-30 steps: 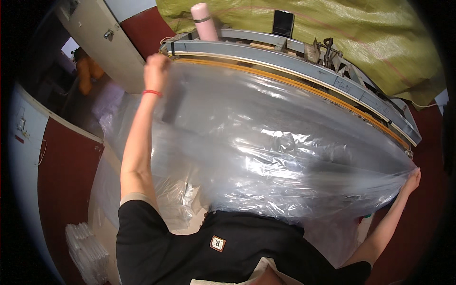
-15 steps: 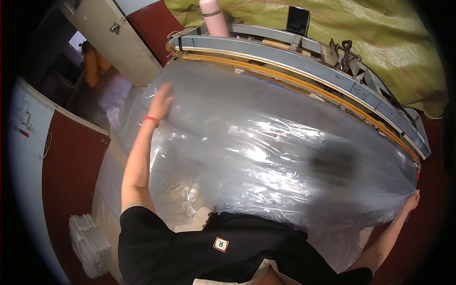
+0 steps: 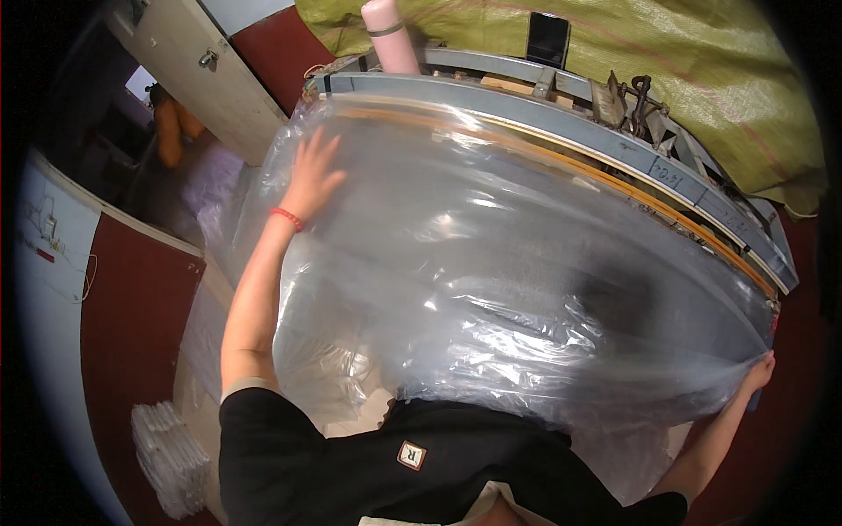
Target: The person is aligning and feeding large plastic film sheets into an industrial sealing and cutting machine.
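Large clear crinkled plastic film sheet (image 3: 526, 272) draped over the long grey metal sealing bar with orange strip (image 3: 561, 140), hanging down toward the body. Long axis of sheet runs parallel to the bar, upper left to lower right.

Left hand (image 3: 314, 172) flat on the film just below the bar's left end, fingers spread, palm down, nothing pinched. Red band at the wrist (image 3: 287, 218).

Right hand (image 3: 759, 373) just below the bar's right end, at the film's far corner, fingers closed and pinching the film edge, film pulled taut from there.

Film spans the whole gap between the hands; left hand sits on top of the film, right hand at its edge. Left hand nearer the bar than the right.

Beyond the bar: pink cylindrical bottle (image 3: 392, 37) at its left end, dark flat phone-like slab (image 3: 547, 37) near mid-length, yellow-green woven tarp (image 3: 702, 70) behind. Stack of folded clear bags (image 3: 171, 456) well below the bar's left end, on the floor.
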The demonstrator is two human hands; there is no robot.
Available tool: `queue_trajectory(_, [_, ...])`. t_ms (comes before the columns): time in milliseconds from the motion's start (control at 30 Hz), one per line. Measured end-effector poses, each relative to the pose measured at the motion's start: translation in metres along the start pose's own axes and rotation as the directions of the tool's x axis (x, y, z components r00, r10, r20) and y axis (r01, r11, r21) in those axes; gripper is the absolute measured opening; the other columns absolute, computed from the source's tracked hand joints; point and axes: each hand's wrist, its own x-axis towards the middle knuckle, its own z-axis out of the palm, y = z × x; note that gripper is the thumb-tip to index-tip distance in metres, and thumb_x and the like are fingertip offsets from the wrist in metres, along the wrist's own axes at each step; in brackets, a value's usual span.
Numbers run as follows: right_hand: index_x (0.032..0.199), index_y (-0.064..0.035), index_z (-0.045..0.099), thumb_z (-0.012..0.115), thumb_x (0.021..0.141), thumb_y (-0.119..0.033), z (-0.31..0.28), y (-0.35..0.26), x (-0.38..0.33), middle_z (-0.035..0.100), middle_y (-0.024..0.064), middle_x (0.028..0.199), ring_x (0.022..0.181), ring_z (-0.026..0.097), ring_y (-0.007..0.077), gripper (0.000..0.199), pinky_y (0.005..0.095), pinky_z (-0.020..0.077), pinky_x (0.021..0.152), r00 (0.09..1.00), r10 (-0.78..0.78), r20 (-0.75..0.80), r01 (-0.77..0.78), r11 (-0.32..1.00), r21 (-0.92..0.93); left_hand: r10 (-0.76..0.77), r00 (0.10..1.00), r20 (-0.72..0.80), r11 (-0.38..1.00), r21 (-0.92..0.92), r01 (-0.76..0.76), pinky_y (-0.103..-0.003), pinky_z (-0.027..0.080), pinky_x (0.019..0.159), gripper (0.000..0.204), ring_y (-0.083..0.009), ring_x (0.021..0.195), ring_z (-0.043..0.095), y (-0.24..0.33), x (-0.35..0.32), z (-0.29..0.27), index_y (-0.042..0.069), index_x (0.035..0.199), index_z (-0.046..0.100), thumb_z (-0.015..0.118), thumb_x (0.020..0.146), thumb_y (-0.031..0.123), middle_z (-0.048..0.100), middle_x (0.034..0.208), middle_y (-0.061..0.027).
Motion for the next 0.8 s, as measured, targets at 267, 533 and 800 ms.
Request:
queue_trajectory(267, [0.101, -0.0009, 0.054, 0.044, 0.086, -0.036, -0.002, 0.015, 0.008, 0.059, 0.013, 0.091, 0.082, 0.053, 0.0228, 0.04, 0.0308, 0.0395, 0.076, 0.991, -0.068, 0.115, 0.083, 0.988, -0.128, -0.667, 0.654, 0.356, 0.745, 0.313, 0.59, -0.046, 0.026, 0.097, 0.047, -0.0345, 0.119, 0.03, -0.083, 0.0, 0.013, 0.014, 0.125, 0.037, 0.047, 0.082, 0.033, 0.029, 0.132, -0.0142])
queue_trajectory(533, [0.1, -0.005, 0.059, 0.045, 0.085, -0.028, -0.002, 0.004, -0.001, 0.06, 0.0086, 0.095, 0.087, 0.055, 0.0177, 0.031, 0.0287, 0.0413, 0.077, 0.989, -0.143, 0.049, 0.147, 0.985, -0.093, -0.492, 0.78, 0.387, 0.846, 0.004, 0.532, -0.034, 0.026, 0.098, 0.06, -0.0253, 0.12, 0.033, -0.11, 0.05, 0.079, 0.011, 0.125, 0.037, 0.047, 0.079, 0.047, 0.038, 0.127, -0.0134])
queue_trajectory(800, [0.083, -0.0018, 0.06, 0.053, 0.08, -0.021, 0.0, -0.08, -0.044, 0.059, 0.0036, 0.072, 0.069, 0.055, 0.0143, 0.021, 0.0281, 0.0438, 0.066, 0.999, 0.02, -0.051, -0.009, 0.976, 0.219, 0.204, 0.926, 0.317, 0.655, -0.747, 0.111, -0.02, 0.04, 0.055, 0.018, -0.0074, 0.06, 0.05, 0.213, 0.117, 0.042, 0.002, 0.077, 0.057, 0.052, 0.084, 0.018, 0.053, 0.064, 0.001])
